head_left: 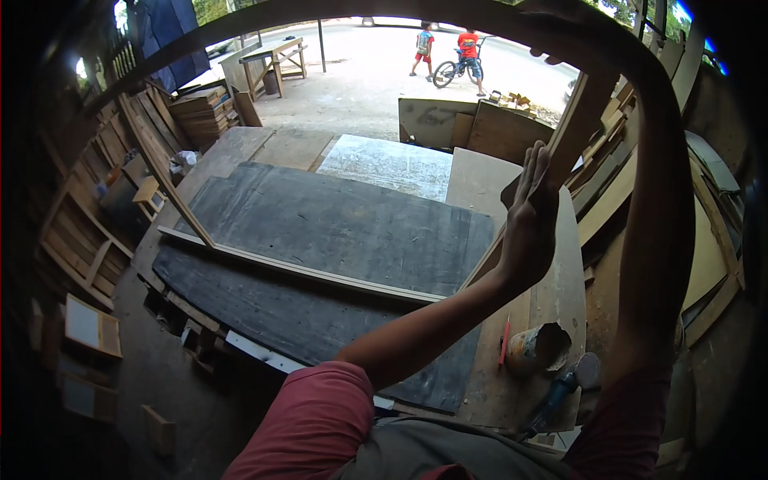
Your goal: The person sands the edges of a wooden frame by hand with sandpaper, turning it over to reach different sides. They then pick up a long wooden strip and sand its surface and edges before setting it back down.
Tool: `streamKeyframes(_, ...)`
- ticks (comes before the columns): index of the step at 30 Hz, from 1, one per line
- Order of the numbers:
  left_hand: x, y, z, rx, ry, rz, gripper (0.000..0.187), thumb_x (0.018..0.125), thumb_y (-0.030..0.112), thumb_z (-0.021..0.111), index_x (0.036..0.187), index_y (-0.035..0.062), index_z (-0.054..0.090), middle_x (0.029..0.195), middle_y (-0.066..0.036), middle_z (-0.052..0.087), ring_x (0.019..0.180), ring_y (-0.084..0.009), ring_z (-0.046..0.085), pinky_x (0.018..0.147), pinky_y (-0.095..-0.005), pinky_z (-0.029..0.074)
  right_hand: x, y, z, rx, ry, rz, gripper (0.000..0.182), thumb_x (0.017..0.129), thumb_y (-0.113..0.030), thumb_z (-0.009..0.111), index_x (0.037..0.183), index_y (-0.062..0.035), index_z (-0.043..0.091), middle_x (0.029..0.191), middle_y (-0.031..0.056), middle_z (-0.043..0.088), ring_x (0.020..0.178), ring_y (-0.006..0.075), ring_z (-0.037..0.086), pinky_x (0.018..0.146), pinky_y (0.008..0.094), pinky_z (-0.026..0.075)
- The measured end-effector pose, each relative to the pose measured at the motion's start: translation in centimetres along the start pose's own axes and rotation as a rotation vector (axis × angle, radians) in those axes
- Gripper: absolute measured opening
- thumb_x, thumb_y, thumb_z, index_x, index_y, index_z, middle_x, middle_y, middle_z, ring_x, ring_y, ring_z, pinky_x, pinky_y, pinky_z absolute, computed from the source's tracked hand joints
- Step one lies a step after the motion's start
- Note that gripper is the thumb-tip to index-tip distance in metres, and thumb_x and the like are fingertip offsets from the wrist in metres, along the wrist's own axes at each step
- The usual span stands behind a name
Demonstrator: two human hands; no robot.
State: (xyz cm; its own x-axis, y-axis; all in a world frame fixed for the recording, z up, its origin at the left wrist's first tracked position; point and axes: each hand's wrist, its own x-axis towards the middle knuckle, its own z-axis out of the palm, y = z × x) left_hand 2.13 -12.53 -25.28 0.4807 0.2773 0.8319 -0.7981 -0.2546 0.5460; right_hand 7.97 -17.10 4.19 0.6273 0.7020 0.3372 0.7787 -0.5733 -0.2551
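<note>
A wooden frame (328, 276) stands upright on the dark-topped worktable (320, 216), its bottom rail crossing the black sheet and its top beam curving along the upper edge of the view. My left hand (530, 214) lies against the frame's right post, with fingers stretched out and held together. At the top right my right hand (564, 36) is raised to the upper corner. Its fingertips curl under the top beam; the rest of that hand is dark.
On the table's right side are a red pencil (505, 342), an open can (538, 350) and a power tool (560, 394). Boards (204, 112) are stacked left, others lean right. Two people, one with a bicycle (458, 72), are outside beyond a wooden bench (276, 54).
</note>
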Motion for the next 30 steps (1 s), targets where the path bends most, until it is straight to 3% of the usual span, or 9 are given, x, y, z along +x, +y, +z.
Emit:
streamKeyframes(1,-0.2,-0.2,0.3,0.003,-0.012,-0.025,0.046,0.105,0.012,0.032,0.148,-0.0039,0.035,0.156,-0.027,0.029,0.147,-0.0368,0.028,0.12,-0.0426,0.02,-0.1,-0.4,0.0,0.033,-0.025,0.031,0.068,0.088,-0.058,0.067,0.13,-0.0042,0.062,0.118,0.0124,0.068,0.103,0.0209,0.066,0.093,0.0339,0.051)
streamKeyframes(3,-9.0,-6.0,0.6,-0.502,0.078,-0.44,0.049,0.105,0.015,0.029,0.15,-0.0072,0.029,0.157,-0.021,0.03,0.148,-0.0288,0.023,0.121,-0.0398,0.017,-0.3,0.0,0.1,0.082,-0.015,0.006,0.067,0.088,-0.057,0.067,0.13,-0.0042,0.061,0.112,0.0116,0.07,0.097,0.0201,0.068,0.09,0.0347,0.053)
streamKeyframes(7,-23.5,-13.0,-2.4,-0.328,0.06,-0.922,0.053,0.106,0.023,0.027,0.151,-0.0037,0.027,0.159,-0.019,0.028,0.149,-0.027,0.022,0.121,-0.0387,0.016,-0.7,-0.5,-0.2,0.117,-0.102,-0.052,0.067,0.089,-0.055,0.067,0.129,-0.0021,0.061,0.111,0.0124,0.07,0.098,0.0193,0.068,0.088,0.0339,0.054)
streamKeyframes(10,-19.3,-10.7,-1.7,-0.349,0.023,-0.927,0.056,0.106,0.029,0.025,0.153,-0.0011,0.025,0.16,-0.017,0.026,0.149,-0.0257,0.021,0.121,-0.0379,0.015,-0.8,-0.6,-0.2,0.096,-0.065,0.005,0.066,0.089,-0.054,0.067,0.129,-0.002,0.061,0.111,0.0127,0.07,0.099,0.02,0.068,0.089,0.0337,0.055)
streamKeyframes(15,-11.4,-5.8,-2.0,-0.37,-0.025,-0.671,0.061,0.106,0.039,0.021,0.155,0.0032,0.023,0.162,-0.013,0.022,0.149,-0.0235,0.019,0.121,-0.0366,0.014,-0.6,-0.4,0.1,0.136,-0.07,0.005,0.067,0.089,-0.054,0.067,0.13,-0.0008,0.06,0.112,0.0135,0.069,0.098,0.0213,0.069,0.089,0.0348,0.055)
streamKeyframes(20,-22.1,-14.7,-3.6,-0.577,0.035,-1.147,0.066,0.107,0.05,0.018,0.157,0.0076,0.02,0.164,-0.01,0.019,0.15,-0.0213,0.018,0.121,-0.0352,0.013,-0.7,-0.9,0.0,0.12,-0.083,-0.002,0.068,0.089,-0.054,0.067,0.13,-0.0001,0.06,0.111,0.0131,0.07,0.098,0.0208,0.069,0.089,0.0348,0.055)
streamKeyframes(24,-13.4,-10.8,-3.5,-0.492,-0.138,-1.359,0.064,0.107,0.049,0.015,0.158,0.0108,0.017,0.165,-0.009,0.015,0.151,-0.022,0.013,0.122,-0.0339,0.01,-0.6,-0.8,-0.2,0.073,-0.086,-0.003,0.064,0.091,-0.052,0.066,0.129,-0.0012,0.061,0.108,0.0117,0.071,0.095,0.019,0.069,0.088,0.0342,0.055)
streamKeyframes(28,-8.4,-7.1,-2.7,-0.668,-0.134,-0.994,0.062,0.108,0.047,0.024,0.159,0.0127,0.019,0.163,-0.006,0.023,0.147,-0.0195,0.025,0.119,-0.0341,0.019,-0.3,-0.2,-0.2,0.07,-0.076,-0.002,0.06,0.093,-0.049,0.065,0.129,-0.0019,0.061,0.106,0.0106,0.071,0.094,0.0186,0.069,0.087,0.0337,0.055)
streamKeyframes(30,-14.1,-11.1,-3.1,-0.379,-0.116,-1.107,0.063,0.108,0.048,0.026,0.159,0.0119,0.018,0.163,-0.007,0.023,0.147,-0.0183,0.024,0.119,-0.0334,0.019,-0.1,-0.1,-0.2,0.064,-0.078,0.011,0.06,0.093,-0.05,0.065,0.129,-0.0019,0.061,0.105,0.0106,0.071,0.093,0.0186,0.069,0.087,0.0336,0.055)
